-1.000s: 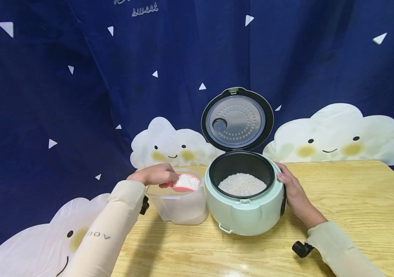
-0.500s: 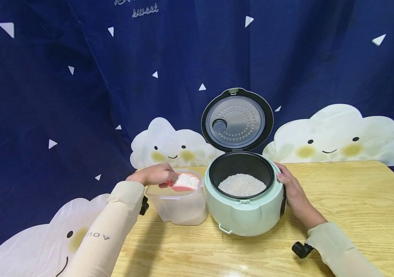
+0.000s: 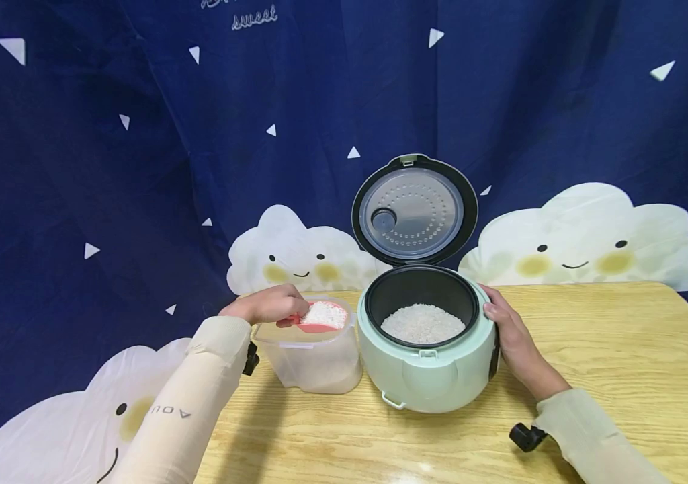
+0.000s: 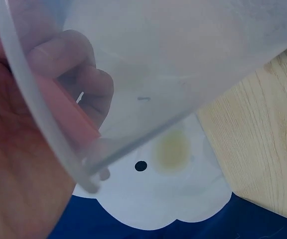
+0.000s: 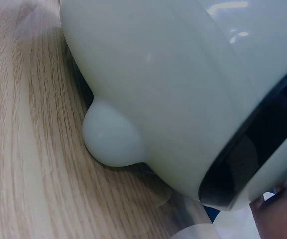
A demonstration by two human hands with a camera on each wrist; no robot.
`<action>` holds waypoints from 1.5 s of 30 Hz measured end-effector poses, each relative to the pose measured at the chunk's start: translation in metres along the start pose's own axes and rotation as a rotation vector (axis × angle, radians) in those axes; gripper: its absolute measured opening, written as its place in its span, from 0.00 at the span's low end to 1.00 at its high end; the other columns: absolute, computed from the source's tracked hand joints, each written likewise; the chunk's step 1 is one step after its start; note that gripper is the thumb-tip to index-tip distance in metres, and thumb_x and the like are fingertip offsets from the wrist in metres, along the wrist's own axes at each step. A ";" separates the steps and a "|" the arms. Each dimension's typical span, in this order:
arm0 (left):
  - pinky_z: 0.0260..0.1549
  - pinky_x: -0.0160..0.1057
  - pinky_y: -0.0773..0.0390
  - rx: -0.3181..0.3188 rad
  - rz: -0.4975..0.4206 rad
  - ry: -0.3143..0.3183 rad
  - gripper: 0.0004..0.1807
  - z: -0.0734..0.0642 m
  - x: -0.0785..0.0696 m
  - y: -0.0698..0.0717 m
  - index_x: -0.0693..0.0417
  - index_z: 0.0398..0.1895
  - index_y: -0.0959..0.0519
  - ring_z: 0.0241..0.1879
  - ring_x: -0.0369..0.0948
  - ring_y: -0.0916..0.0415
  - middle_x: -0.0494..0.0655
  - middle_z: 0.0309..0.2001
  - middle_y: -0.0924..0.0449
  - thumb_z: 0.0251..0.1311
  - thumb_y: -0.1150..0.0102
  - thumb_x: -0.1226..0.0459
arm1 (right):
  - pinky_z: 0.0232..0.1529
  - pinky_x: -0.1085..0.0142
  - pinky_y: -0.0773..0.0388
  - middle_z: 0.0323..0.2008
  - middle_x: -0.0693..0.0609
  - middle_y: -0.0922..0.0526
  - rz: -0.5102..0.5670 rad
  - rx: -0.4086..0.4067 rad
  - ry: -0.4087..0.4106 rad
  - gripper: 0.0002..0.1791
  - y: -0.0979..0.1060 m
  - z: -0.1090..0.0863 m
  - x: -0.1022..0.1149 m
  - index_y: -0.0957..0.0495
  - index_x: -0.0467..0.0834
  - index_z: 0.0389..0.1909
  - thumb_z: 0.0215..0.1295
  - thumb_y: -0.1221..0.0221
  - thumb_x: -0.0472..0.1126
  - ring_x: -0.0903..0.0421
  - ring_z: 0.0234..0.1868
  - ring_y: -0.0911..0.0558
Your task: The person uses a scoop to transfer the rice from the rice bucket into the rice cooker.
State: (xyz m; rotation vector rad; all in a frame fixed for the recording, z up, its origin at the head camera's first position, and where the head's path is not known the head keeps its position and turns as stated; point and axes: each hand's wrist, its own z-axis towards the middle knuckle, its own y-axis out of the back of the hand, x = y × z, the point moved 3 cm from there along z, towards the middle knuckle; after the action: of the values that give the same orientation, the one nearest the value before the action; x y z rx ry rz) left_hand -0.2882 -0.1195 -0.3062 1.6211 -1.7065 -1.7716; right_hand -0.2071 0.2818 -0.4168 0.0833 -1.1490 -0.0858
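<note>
My left hand (image 3: 274,306) grips a pink scoop (image 3: 320,328) heaped with white rice, above the mouth of a translucent plastic bin (image 3: 320,366). Through the bin's wall, the left wrist view shows curled fingers (image 4: 66,55) around the scoop's handle (image 4: 69,109). Right of the bin stands a mint-green rice cooker (image 3: 425,383), its lid (image 3: 416,208) raised. White rice (image 3: 422,324) lies in its black inner pot (image 3: 419,286). My right hand (image 3: 519,343) holds the cooker's right side, thumb at the rim; its other fingers are largely hidden.
Bin and cooker stand side by side on a wooden table (image 3: 610,349). A dark blue curtain (image 3: 320,87) with white triangles hangs behind, with cloud-shaped pieces (image 3: 586,235) along the table's back edge. A small black device (image 3: 527,437) sits at the right wrist.
My left hand and the filled scoop have shifted very slightly left over the bin. My right hand, the cooker and its raised lid look unchanged.
</note>
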 end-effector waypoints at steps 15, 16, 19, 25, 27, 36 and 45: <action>0.23 0.34 0.41 -0.007 -0.028 -0.003 0.14 -0.003 -0.005 0.004 0.48 0.11 0.33 0.16 0.37 0.43 0.38 0.14 0.39 0.54 0.54 0.64 | 0.62 0.85 0.42 0.63 0.75 0.28 -0.005 -0.001 -0.012 0.29 0.001 -0.002 0.002 0.37 0.44 0.76 0.80 0.63 0.49 0.76 0.65 0.32; 0.23 0.34 0.41 -0.009 -0.026 -0.001 0.14 -0.003 -0.005 0.004 0.48 0.11 0.33 0.16 0.37 0.42 0.38 0.14 0.39 0.54 0.54 0.64 | 0.62 0.85 0.42 0.63 0.75 0.28 -0.007 0.000 -0.013 0.29 0.001 -0.002 0.002 0.38 0.44 0.76 0.80 0.63 0.49 0.76 0.65 0.32; 0.24 0.34 0.41 -0.010 -0.021 0.005 0.14 -0.003 -0.006 0.005 0.48 0.12 0.33 0.16 0.37 0.42 0.38 0.14 0.39 0.54 0.54 0.63 | 0.62 0.86 0.42 0.63 0.75 0.29 -0.012 0.002 -0.017 0.29 0.001 -0.002 0.001 0.38 0.44 0.77 0.80 0.64 0.49 0.77 0.65 0.32; 0.23 0.34 0.40 0.000 -0.037 0.001 0.14 -0.004 -0.007 0.008 0.49 0.12 0.34 0.15 0.37 0.43 0.38 0.13 0.40 0.55 0.54 0.64 | 0.62 0.86 0.43 0.63 0.76 0.29 -0.016 0.004 -0.015 0.29 0.001 -0.002 0.001 0.39 0.43 0.77 0.81 0.64 0.49 0.77 0.65 0.32; 0.23 0.34 0.41 0.001 -0.036 0.005 0.15 -0.004 -0.007 0.009 0.49 0.12 0.35 0.16 0.37 0.43 0.38 0.13 0.40 0.56 0.54 0.63 | 0.62 0.86 0.42 0.63 0.76 0.28 -0.015 0.002 -0.016 0.29 0.001 -0.002 0.001 0.39 0.43 0.77 0.81 0.63 0.49 0.77 0.65 0.32; 0.25 0.35 0.40 -0.022 -0.034 -0.010 0.15 -0.004 -0.013 0.016 0.50 0.11 0.36 0.16 0.38 0.43 0.39 0.13 0.41 0.55 0.55 0.63 | 0.62 0.86 0.43 0.63 0.75 0.29 -0.010 0.013 -0.008 0.29 0.000 -0.002 0.001 0.39 0.43 0.77 0.81 0.63 0.49 0.76 0.65 0.32; 0.25 0.35 0.40 -0.032 -0.068 -0.017 0.15 0.001 -0.024 0.022 0.51 0.11 0.35 0.16 0.38 0.44 0.39 0.13 0.42 0.55 0.55 0.63 | 0.62 0.86 0.43 0.63 0.75 0.29 -0.007 0.018 -0.014 0.30 0.000 -0.001 0.002 0.39 0.43 0.77 0.80 0.63 0.50 0.76 0.65 0.32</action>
State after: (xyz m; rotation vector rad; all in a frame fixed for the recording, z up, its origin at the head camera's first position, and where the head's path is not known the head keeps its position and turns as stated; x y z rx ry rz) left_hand -0.2907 -0.1078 -0.2760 1.6746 -1.6402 -1.8395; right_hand -0.2052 0.2813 -0.4159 0.1029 -1.1637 -0.0819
